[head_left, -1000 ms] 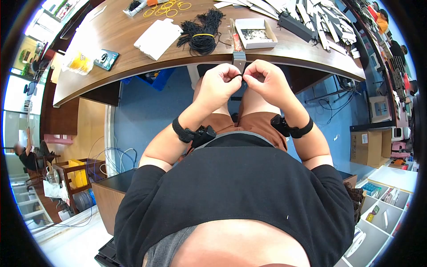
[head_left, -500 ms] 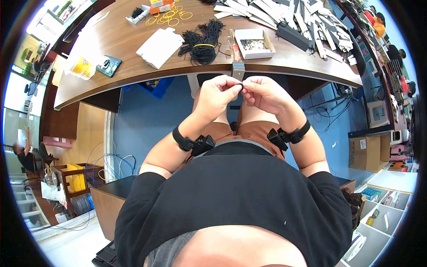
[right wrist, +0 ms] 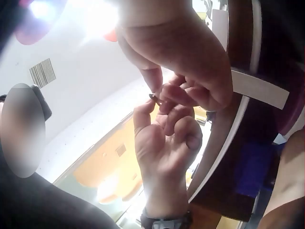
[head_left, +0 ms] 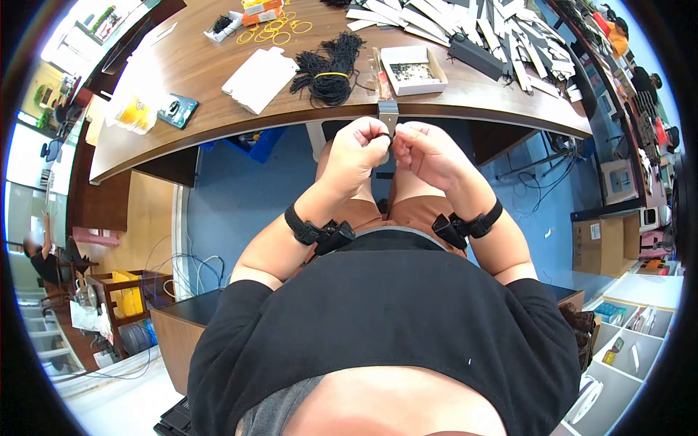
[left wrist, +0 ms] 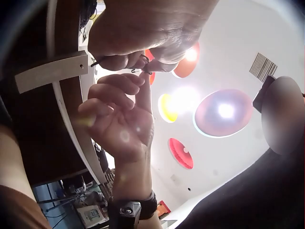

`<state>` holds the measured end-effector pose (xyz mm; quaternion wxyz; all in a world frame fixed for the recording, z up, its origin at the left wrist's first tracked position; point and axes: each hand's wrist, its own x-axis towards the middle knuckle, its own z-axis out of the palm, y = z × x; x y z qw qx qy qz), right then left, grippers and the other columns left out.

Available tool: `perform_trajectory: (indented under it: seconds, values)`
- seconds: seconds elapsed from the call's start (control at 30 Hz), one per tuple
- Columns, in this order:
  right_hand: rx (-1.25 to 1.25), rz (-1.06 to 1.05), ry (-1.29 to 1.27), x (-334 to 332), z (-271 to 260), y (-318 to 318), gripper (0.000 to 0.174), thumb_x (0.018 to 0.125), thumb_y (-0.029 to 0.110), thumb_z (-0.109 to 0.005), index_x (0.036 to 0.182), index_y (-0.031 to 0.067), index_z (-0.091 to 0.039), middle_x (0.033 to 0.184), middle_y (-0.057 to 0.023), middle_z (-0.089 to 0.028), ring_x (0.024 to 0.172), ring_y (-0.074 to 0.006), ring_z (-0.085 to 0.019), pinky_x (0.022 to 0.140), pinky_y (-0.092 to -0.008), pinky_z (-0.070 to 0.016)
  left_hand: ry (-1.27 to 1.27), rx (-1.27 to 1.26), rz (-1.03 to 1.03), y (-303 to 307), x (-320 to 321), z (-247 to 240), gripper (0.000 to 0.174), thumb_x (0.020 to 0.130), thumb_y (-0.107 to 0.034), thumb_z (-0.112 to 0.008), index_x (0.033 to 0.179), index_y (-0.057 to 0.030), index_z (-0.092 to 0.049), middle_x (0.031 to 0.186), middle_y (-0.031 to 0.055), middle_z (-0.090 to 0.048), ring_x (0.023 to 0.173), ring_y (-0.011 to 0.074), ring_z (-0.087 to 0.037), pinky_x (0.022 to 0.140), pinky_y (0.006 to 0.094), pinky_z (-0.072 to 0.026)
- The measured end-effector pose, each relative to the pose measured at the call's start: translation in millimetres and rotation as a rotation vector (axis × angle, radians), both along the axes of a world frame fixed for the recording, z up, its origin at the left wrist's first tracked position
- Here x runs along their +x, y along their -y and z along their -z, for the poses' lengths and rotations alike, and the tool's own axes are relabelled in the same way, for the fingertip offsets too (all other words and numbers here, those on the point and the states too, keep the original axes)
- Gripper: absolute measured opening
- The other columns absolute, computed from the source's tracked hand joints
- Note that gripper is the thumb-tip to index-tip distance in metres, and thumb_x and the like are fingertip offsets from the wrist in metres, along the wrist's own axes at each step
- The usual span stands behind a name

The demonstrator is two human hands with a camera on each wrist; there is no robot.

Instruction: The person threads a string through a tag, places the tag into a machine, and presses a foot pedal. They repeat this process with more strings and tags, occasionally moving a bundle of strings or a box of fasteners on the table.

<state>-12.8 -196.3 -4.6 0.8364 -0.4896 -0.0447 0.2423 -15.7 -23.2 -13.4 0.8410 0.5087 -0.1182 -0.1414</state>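
Left wrist: left hand (left wrist: 147, 31) and right hand (left wrist: 121, 114) pinch the cord (left wrist: 97, 62), which could slip if either grip loosens.

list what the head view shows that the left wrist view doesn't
Only the head view: blue bin under the table and cardboard box on the floor. Only the left wrist view: striped ceiling vent and red ceiling disc. Both: left hand pinching thin black cord, right hand close by.
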Motion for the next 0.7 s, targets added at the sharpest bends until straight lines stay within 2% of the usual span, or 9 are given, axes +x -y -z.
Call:
perform_trajectory:
  seconds: [0.07,0.17,0.2,0.3,0.33,0.43,0.53,0.63,0.7]
  values:
    - [-0.153,0.177,0.227,-3,-6,-2,0.013,0.084,0.019,-0.065,0.080,0.0070,-0.061,0.074,0.0006,-0.059,0.063,-0.0053,-0.050,0.058,-0.0209,-0.0413,-0.019,0.026,-0.017,0,1,-1,0.006,0.084,-0.006,-0.058,0.088,-0.0027,-0.055,0.067,-0.0022,-0.051,0.050,0.0022,-0.039,0.045,0.0165,-0.0304]
    - [-0.611,0.321,0.730,-14,-16,-8,0.012,0.080,0.014,-0.067,0.085,0.0041,-0.063,0.075,0.0002,-0.060,0.066,-0.0052,-0.052,0.060,-0.0207,-0.0426,-0.045,0.067,-0.040,2,1,-4,0.006,0.084,-0.007,-0.059,0.087,-0.0032,-0.055,0.066,-0.0027,-0.049,0.049,0.0020,-0.037,0.044,0.0166,-0.0295]
    - [-0.653,0.341,0.765,-16,-18,-7,0.014,0.078,0.012,-0.068,0.086,0.0021,-0.063,0.074,0.0003,-0.059,0.069,-0.0046,-0.053,0.061,-0.0201,-0.0428,-0.056,0.082,-0.044,3,1,-4,0.007,0.084,-0.007,-0.060,0.087,-0.0034,-0.055,0.066,-0.0029,-0.049,0.049,0.0019,-0.036,0.044,0.0165,-0.0291]
    - [-0.592,0.275,0.557,-12,-10,-2,0.010,0.079,0.010,-0.067,0.083,0.0022,-0.062,0.075,0.0014,-0.058,0.069,-0.0032,-0.051,0.060,-0.0193,-0.0420,-0.099,-0.047,0.077,1,4,-3,0.005,0.083,-0.007,-0.060,0.085,-0.0047,-0.055,0.066,-0.0048,-0.048,0.052,0.0008,-0.038,0.043,0.0161,-0.0279]
    - [-0.439,0.239,0.447,-11,-8,-2,0.009,0.079,0.009,-0.066,0.084,0.0025,-0.062,0.077,0.0028,-0.058,0.068,-0.0025,-0.049,0.061,-0.0184,-0.0415,-0.146,-0.093,0.136,1,3,-7,0.006,0.083,-0.008,-0.061,0.083,-0.0051,-0.055,0.065,-0.0048,-0.047,0.049,0.0013,-0.036,0.042,0.0158,-0.0266]
    - [-0.228,0.182,0.361,-9,-6,-1,0.005,0.083,0.005,-0.062,0.086,0.0018,-0.059,0.083,0.0017,-0.057,0.074,-0.0048,-0.051,0.067,-0.0195,-0.0419,-0.268,-0.224,0.236,1,5,-7,0.008,0.084,-0.010,-0.060,0.082,-0.0050,-0.055,0.064,-0.0037,-0.047,0.048,0.0019,-0.035,0.041,0.0160,-0.0260]
    - [-0.431,0.355,0.555,-11,-1,-7,0.010,0.080,0.006,-0.063,0.089,0.0026,-0.060,0.078,0.0012,-0.059,0.072,-0.0045,-0.052,0.066,-0.0199,-0.0429,-0.329,-0.266,0.265,1,7,-9,0.008,0.085,-0.011,-0.059,0.080,-0.0051,-0.055,0.063,-0.0035,-0.046,0.047,0.0019,-0.033,0.041,0.0162,-0.0255]
    - [-0.619,0.498,0.893,-20,-15,-10,0.010,0.080,0.003,-0.062,0.089,0.0007,-0.060,0.080,-0.0038,-0.060,0.074,-0.0102,-0.056,0.069,-0.0238,-0.0454,-0.342,-0.300,0.314,0,7,-10,0.009,0.085,-0.011,-0.059,0.080,-0.0054,-0.055,0.064,-0.0033,-0.046,0.047,0.0016,-0.032,0.041,0.0162,-0.0252]
    - [-0.686,0.522,0.990,-21,-18,-8,0.011,0.079,0.002,-0.063,0.089,-0.0001,-0.060,0.082,-0.0067,-0.061,0.075,-0.0145,-0.058,0.071,-0.0257,-0.0462,-0.349,-0.302,0.302,1,5,-14,0.009,0.086,-0.011,-0.059,0.081,-0.0049,-0.055,0.064,-0.0032,-0.047,0.046,0.0017,-0.032,0.041,0.0163,-0.0251]
